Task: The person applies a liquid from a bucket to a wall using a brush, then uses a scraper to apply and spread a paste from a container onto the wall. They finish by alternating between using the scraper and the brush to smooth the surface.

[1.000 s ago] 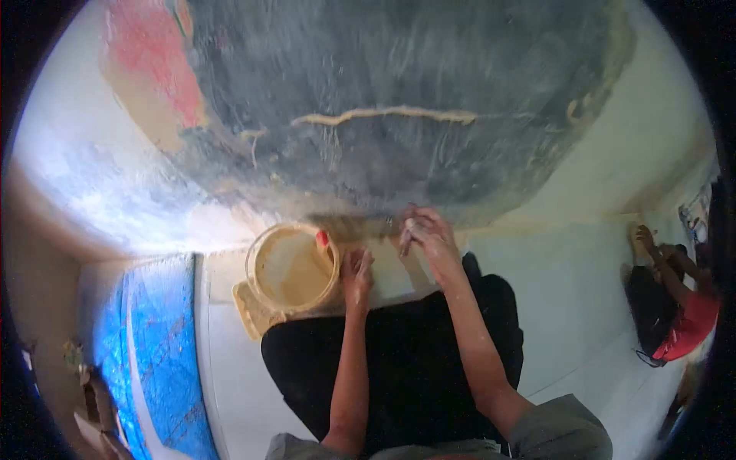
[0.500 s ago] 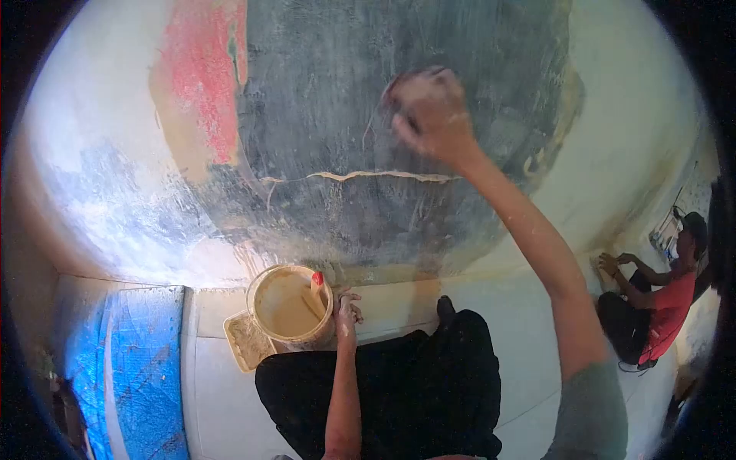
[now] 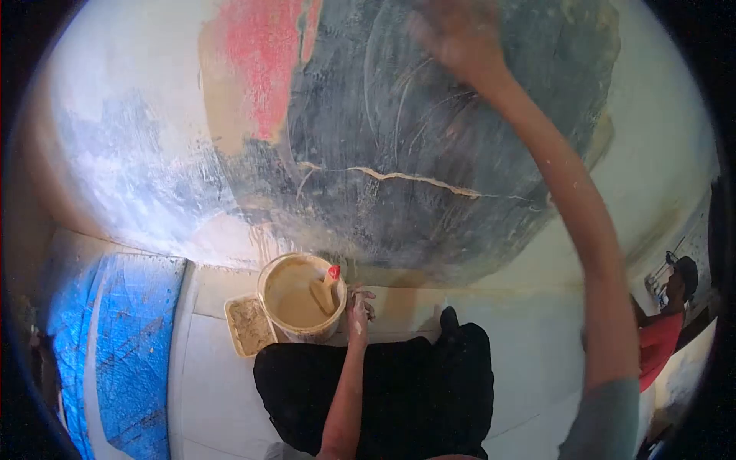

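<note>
My right hand (image 3: 460,38) is raised against the dark grey part of the wall (image 3: 429,138), blurred by motion and partly cut off at the top edge. Its fingers look curled over something I cannot make out. Pale curved scratches run down the wall beneath it. My left hand (image 3: 360,308), dusted with pale powder, rests beside the bucket (image 3: 304,330), its fingers loosely apart and holding nothing. Inside the bucket is a beige liquid, and a paintbrush (image 3: 330,285) with a red-tipped handle leans against its right rim.
Left of the bucket sits a shallow tray (image 3: 251,326) of beige paste. A blue plastic sheet (image 3: 138,353) covers something farther left. A pale crack (image 3: 414,181) crosses the wall. Another person in a red shirt (image 3: 661,349) sits at far right.
My right hand has moved up along the wall, and new curved scratches show below where it is. The view has tilted and shifted. My left hand stays by the bucket.
</note>
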Demonstrator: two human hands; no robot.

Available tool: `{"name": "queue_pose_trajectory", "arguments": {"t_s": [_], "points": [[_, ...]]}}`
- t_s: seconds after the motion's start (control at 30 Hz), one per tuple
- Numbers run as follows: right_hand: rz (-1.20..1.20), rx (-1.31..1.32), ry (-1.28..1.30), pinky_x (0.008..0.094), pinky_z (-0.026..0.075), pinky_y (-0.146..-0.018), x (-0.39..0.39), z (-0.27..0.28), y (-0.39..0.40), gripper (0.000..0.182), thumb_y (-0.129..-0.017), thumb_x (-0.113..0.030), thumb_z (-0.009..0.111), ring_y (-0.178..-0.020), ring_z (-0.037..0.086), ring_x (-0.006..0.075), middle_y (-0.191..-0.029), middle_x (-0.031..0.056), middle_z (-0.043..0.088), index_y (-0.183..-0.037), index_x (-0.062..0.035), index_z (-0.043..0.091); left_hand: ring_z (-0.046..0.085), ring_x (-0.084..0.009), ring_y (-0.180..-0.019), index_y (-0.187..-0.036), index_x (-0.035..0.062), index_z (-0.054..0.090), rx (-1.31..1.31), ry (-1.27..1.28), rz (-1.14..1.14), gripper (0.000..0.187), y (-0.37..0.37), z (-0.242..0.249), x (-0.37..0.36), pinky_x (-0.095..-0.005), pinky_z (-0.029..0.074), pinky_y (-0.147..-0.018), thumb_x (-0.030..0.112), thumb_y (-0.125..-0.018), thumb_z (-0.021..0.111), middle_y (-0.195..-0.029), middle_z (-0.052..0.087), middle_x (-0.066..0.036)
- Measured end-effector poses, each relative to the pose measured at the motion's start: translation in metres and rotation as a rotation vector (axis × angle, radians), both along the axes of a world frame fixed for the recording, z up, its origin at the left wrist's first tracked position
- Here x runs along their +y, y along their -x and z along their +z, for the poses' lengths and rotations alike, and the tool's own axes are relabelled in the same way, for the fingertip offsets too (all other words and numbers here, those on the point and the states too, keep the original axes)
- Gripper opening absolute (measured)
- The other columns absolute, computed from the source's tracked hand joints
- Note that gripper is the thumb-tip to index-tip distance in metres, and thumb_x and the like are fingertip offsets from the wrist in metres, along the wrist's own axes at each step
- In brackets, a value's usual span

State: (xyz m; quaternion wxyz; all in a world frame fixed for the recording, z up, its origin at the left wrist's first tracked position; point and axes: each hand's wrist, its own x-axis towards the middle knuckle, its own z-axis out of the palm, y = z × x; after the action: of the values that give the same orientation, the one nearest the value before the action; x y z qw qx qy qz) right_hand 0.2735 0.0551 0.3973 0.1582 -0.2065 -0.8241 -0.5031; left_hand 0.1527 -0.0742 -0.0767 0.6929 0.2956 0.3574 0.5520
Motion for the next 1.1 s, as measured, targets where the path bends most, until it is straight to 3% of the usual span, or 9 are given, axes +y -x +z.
{"name": "queue_pose_trajectory", "arguments": {"t_s": [0.1, 0.5, 0.57, 0.67, 0.8, 0.87, 0.93, 1.0, 1.1], "points": [[-0.125, 0.371, -0.309, 0.0415, 0.026, -0.110, 0.007, 0.005, 0.032, 0.062, -0.076, -0.044, 0.065, -0.129, 0.038, 0.0202, -0.135, 0.0026, 0.046, -0.129, -0.0167, 0.048, 0.045, -0.0107, -0.058, -0.123, 0.0078, 0.044, 0.119, -0.084, 0.020, 0.047, 0.004, 0.004, 0.004, -0.0256, 0.038, -0.048, 0.045, -0.094, 0.043, -0.089, 0.054, -0.005], [-0.158, -0.122, 0.040, 0.0466, 0.024, -0.110, 0.010, 0.044, 0.025, 0.062, -0.081, -0.050, 0.058, -0.127, 0.041, 0.0239, -0.139, 0.0037, 0.042, -0.136, -0.0259, 0.042, 0.045, -0.0092, -0.054, -0.123, 0.0118, 0.046, -0.145, 0.019, -0.001, 0.038, 0.004, 0.014, 0.001, -0.0242, 0.037, -0.045, 0.037, -0.096, 0.041, -0.089, 0.053, -0.004], [-0.051, 0.304, -0.440, 0.0467, 0.032, -0.101, -0.005, 0.086, 0.015, 0.056, -0.092, -0.040, 0.049, -0.122, 0.041, 0.0365, -0.134, 0.0186, 0.043, -0.133, -0.0038, 0.043, 0.045, -0.0095, -0.054, -0.123, 0.0119, 0.046, -0.146, 0.060, -0.004, 0.037, 0.004, 0.013, 0.001, -0.0248, 0.037, -0.045, 0.037, -0.096, 0.041, -0.089, 0.054, -0.004], [-0.131, 0.163, -0.432, 0.0475, 0.031, -0.103, -0.026, 0.098, 0.006, 0.055, -0.089, -0.042, 0.051, -0.125, 0.040, 0.0320, -0.138, 0.0117, 0.041, -0.135, -0.0136, 0.041, 0.045, -0.0101, -0.056, -0.121, 0.0122, 0.047, -0.157, 0.126, -0.023, 0.036, 0.007, 0.029, 0.000, -0.0255, 0.038, -0.047, 0.037, -0.095, 0.041, -0.089, 0.055, -0.005], [-0.280, -0.043, -0.347, 0.0489, 0.029, -0.106, -0.047, 0.089, -0.016, 0.057, -0.086, -0.043, 0.054, -0.130, 0.038, 0.0254, -0.144, 0.0015, 0.037, -0.139, -0.0285, 0.038, 0.046, -0.0090, -0.057, -0.123, 0.0117, 0.046, -0.239, 0.137, 0.026, 0.036, 0.001, 0.031, -0.007, -0.0229, 0.037, -0.047, 0.033, -0.094, 0.042, -0.092, 0.055, -0.003], [-0.321, -0.022, -0.340, 0.0477, 0.017, -0.110, -0.035, 0.082, -0.018, 0.064, -0.091, -0.047, 0.047, -0.135, 0.025, 0.0329, -0.145, 0.0149, 0.031, -0.140, -0.0091, 0.034, 0.047, -0.0080, -0.057, -0.124, 0.0122, 0.047, -0.148, 0.171, 0.033, 0.035, 0.006, 0.041, -0.004, -0.0217, 0.038, -0.047, 0.029, -0.094, 0.044, -0.092, 0.057, -0.002], [-0.550, 0.173, -0.114, 0.0467, 0.014, -0.112, -0.060, 0.061, 0.010, 0.064, -0.090, -0.046, 0.048, -0.138, 0.021, 0.0314, -0.148, 0.0125, 0.027, -0.142, -0.0120, 0.032, 0.048, -0.0053, -0.059, -0.128, 0.0131, 0.046, -0.374, 0.112, -0.022, 0.034, 0.001, 0.020, 0.008, -0.0190, 0.040, -0.049, 0.020, -0.096, 0.041, -0.099, 0.059, 0.000], [-0.424, 0.374, 0.041, 0.0490, 0.014, -0.111, -0.068, 0.032, 0.032, 0.064, -0.090, -0.047, 0.048, -0.137, 0.021, 0.0306, -0.146, 0.0130, 0.030, -0.141, -0.0102, 0.034, 0.046, -0.0055, -0.055, -0.130, 0.0137, 0.045, -0.162, 0.045, -0.066, 0.036, 0.009, 0.034, 0.003, -0.0186, 0.037, -0.047, 0.021, -0.095, 0.042, -0.096, 0.061, -0.003], [-0.183, 0.219, -0.219, 0.0501, 0.031, -0.105, -0.029, -0.058, 0.018, 0.054, -0.088, -0.038, 0.053, -0.130, 0.038, 0.0252, -0.145, 0.0021, 0.035, -0.139, -0.0284, 0.038, 0.045, -0.0108, -0.058, -0.121, 0.0100, 0.050, -0.011, 0.105, -0.144, 0.037, 0.015, 0.025, -0.006, -0.0247, 0.040, -0.055, 0.034, -0.094, 0.040, -0.094, 0.057, -0.003]]}}
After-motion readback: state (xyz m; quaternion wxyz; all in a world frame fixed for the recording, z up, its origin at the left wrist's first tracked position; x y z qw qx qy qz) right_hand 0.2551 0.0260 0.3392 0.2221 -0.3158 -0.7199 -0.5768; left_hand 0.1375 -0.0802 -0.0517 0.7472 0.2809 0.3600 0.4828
